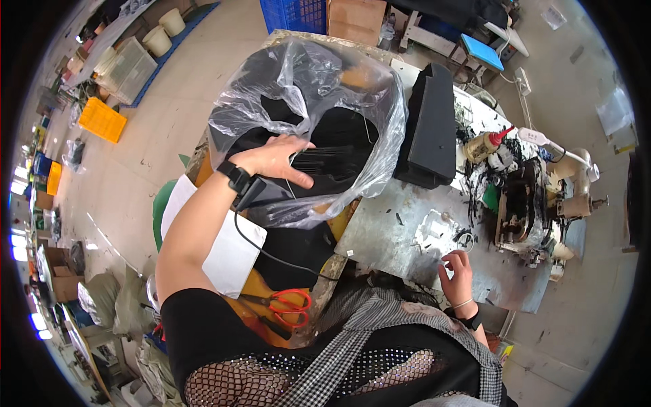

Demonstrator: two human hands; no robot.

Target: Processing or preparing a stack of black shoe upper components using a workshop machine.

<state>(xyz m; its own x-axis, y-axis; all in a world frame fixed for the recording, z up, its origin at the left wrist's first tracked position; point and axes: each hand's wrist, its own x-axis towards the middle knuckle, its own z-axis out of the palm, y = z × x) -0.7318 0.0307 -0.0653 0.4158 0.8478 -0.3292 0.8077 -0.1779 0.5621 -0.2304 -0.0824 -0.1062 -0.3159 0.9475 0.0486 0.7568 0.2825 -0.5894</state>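
My left hand (277, 161) reaches into a clear plastic bag (390, 136) and rests on a stack of thin black pieces (336, 152), its thumb and fingers spread. Pale strings lie across the stack. My right hand (458, 279) hangs by the front edge of a metal worktop (386, 230), loosely curled, thumb apart from the fingers, with nothing visible in it. Red-handled scissors (290, 308) lie near my body, beside a flat black piece (295, 254) and a white sheet (213, 237).
A long black case-like object (428, 129) stands right of the bag. Farther right are a glue bottle with a red tip (485, 144), black scraps and a machine (525, 210). A blue crate (295, 15) stands behind the table; a yellow crate (102, 121) sits on the floor.
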